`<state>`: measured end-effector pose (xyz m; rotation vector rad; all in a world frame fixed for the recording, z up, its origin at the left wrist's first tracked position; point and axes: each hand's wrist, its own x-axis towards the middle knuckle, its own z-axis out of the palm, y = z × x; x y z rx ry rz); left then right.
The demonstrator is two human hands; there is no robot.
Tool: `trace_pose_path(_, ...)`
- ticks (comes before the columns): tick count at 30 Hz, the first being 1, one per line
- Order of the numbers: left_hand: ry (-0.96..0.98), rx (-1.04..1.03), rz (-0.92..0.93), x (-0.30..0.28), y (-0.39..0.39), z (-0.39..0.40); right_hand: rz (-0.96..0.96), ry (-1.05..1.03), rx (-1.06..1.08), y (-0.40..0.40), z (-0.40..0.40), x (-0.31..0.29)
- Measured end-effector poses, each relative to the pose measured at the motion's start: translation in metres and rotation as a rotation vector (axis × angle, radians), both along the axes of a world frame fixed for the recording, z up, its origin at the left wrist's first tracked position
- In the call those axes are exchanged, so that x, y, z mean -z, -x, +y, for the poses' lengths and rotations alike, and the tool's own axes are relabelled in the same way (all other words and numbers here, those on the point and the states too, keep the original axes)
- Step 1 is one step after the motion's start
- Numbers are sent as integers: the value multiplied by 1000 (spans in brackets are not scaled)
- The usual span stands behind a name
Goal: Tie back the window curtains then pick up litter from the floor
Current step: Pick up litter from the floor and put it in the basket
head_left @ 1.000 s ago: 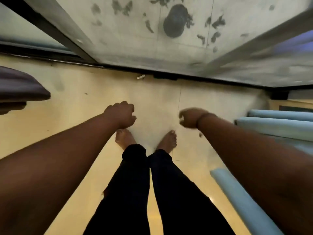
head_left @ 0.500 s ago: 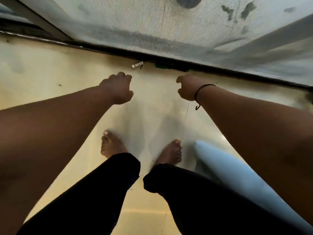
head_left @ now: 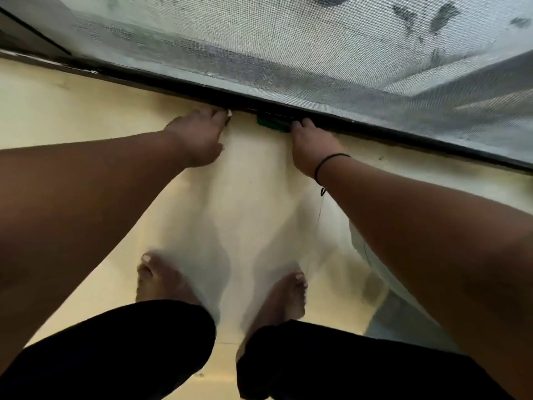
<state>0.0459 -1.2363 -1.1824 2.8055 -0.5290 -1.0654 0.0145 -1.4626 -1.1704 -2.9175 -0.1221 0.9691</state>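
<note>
Both hands reach down to where the cream floor [head_left: 86, 116] meets the black door track [head_left: 375, 128]. The left hand [head_left: 199, 137] has its fingers stretched to the track edge, touching a small white scrap of litter [head_left: 230, 113]; whether it pinches the scrap cannot be told. The right hand [head_left: 313, 142], a black hair tie [head_left: 326, 164] on its wrist, has its fingertips at a green piece [head_left: 274, 122] lying against the track; its grip is hidden. The hands are apart, with bare floor between them and toward the bare feet [head_left: 161, 281]. Mesh screen [head_left: 288, 39] rises beyond the track. Half a second ago both hands were fists above the floor; now they are lower and at the track.
</note>
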Motion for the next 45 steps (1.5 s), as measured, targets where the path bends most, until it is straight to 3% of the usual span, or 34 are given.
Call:
trace_pose_path(6,-54,-40,-80,12,9,-9,-46,58,-44,7,0,11)
trace_pose_path(12,-83,-466,-61,20,12,-37,52,58,-68,44,5,8)
trace_pose_path(16,-31,-378,-53,24,18,-55,113,32,32,69,6,3)
trace_pose_path(21,-49,-213,18,-8,50,-42,57,10,131,88,3,-22)
trace_pose_path(26,18,-186,71,-75,109,-23,67,-62,266,115,20,-74)
trace_pose_path(34,150,-470,208,-230,206,21,188,-155,267,174,72,-221)
trace_pose_path(41,192,-494,45,-405,272,66,203,-136,-16,204,113,-374)
trace_pose_path(45,256,-559,-94,-488,301,86,43,-115,-107,224,141,-472)
